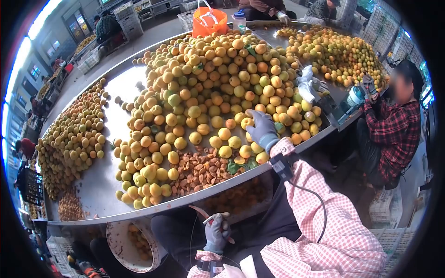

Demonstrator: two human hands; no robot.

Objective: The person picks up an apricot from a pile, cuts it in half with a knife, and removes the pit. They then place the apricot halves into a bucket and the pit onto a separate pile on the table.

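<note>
The grey-gloved right hand (262, 129) rests loosely spread fingers on a round, yellow-orange apricot (247, 123) on the bench (124, 88). The near left hand (218, 232) has its fingers clenched round a knife (200, 213).

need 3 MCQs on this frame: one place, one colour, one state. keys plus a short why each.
1. Where is the right hand?
A. on the apricot pile
B. down at the lap
C. on a crate

2. What colour is the bag at the far edge of the table?
A. blue
B. orange
C. black

3. How is the left hand?
A. open and empty
B. shut on a knife
C. gripping an apricot

Key:
1 A: the gloved fingers lie on the heaped fruit, with the arm stretched out over the table's rim.
2 B: the bag is plainly orange, with white handles.
3 B: the fingers curl round the handle, with the blade sticking out to the upper left.
</note>
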